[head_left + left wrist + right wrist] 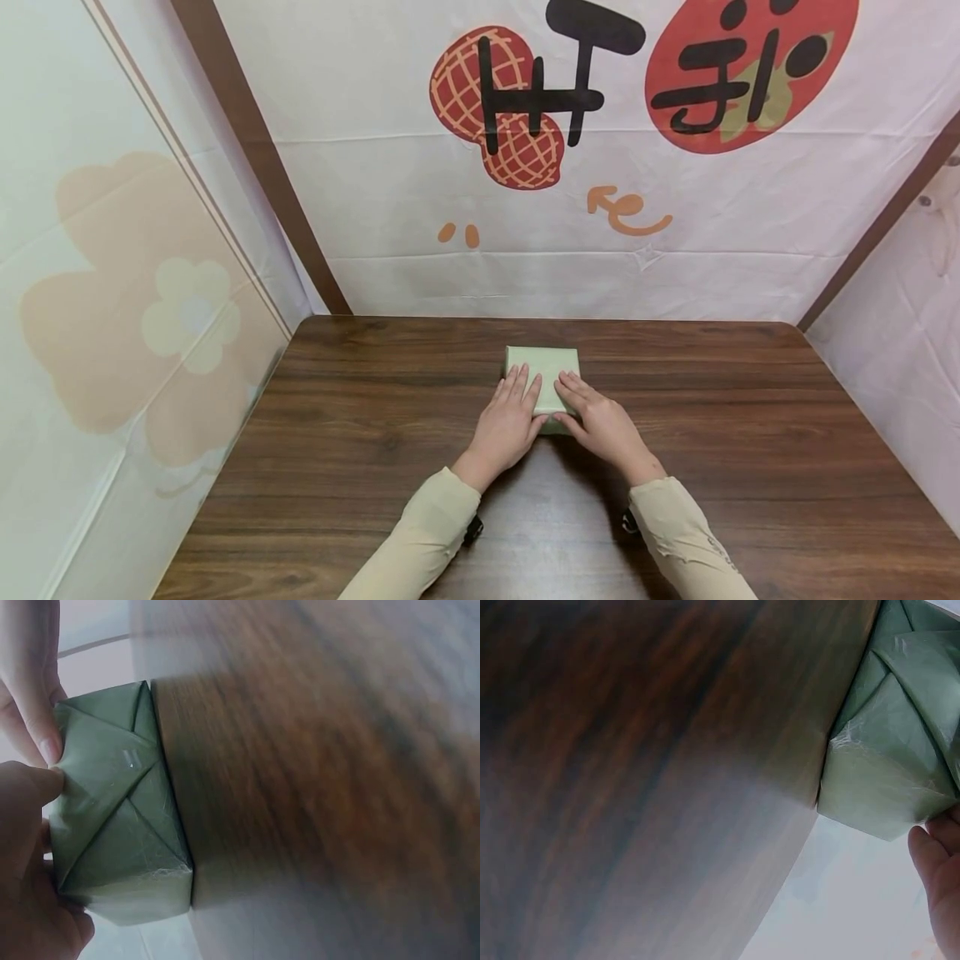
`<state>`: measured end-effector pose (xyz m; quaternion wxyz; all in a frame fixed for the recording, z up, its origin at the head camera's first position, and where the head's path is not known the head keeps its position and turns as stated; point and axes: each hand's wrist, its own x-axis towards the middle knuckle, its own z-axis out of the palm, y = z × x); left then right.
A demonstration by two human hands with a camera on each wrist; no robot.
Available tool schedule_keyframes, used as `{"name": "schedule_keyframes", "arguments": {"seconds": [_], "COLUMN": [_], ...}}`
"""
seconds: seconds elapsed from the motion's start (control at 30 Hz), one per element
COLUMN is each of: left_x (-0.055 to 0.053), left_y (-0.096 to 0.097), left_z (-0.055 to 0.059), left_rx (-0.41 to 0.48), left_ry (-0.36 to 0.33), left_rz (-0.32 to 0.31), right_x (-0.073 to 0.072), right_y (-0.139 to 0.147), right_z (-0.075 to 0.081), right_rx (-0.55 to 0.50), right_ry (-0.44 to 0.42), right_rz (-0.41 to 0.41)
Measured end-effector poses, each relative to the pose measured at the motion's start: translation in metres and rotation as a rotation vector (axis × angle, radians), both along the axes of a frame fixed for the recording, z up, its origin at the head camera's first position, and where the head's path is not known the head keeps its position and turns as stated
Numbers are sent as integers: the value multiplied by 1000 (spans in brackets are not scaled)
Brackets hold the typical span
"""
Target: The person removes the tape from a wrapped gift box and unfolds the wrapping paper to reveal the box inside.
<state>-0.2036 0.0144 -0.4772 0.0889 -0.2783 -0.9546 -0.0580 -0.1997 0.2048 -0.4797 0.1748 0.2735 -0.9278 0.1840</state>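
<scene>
A box wrapped in pale green paper (551, 367) sits on the wooden table, its lid-like top facing up. My left hand (504, 427) rests on its top left part with the fingers extended. From the other side my right hand (609, 425) touches the top right part, fingers straight. Both thumbs lie along the near upper edge. The left wrist view shows folded, overlapping flaps on the near end of the box (112, 795), with both hands at the upper edge. In the right wrist view, fingertips (928, 851) of the right hand touch the box (881, 780).
The brown wood-grain table (360, 467) has its far edge against a white printed cloth wall (375, 208). A flower-printed cloth panel (112, 333) borders the left side, and another pale panel (900, 350) the right.
</scene>
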Motion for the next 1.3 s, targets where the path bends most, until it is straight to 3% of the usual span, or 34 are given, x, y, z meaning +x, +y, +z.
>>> {"name": "schedule_keyframes", "arguments": {"seconds": [0.77,1.3], "left_x": [0,1], "left_y": [0,0], "left_z": [-1,1], "left_rx": [11,7], "left_ry": [3,-12], "left_rz": [-6,-1], "right_x": [2,2], "right_y": [-1,-1], "right_z": [-1,2], "right_rx": [-41,3], "right_ry": [-42,-19], "right_rz": [-11,-3]}}
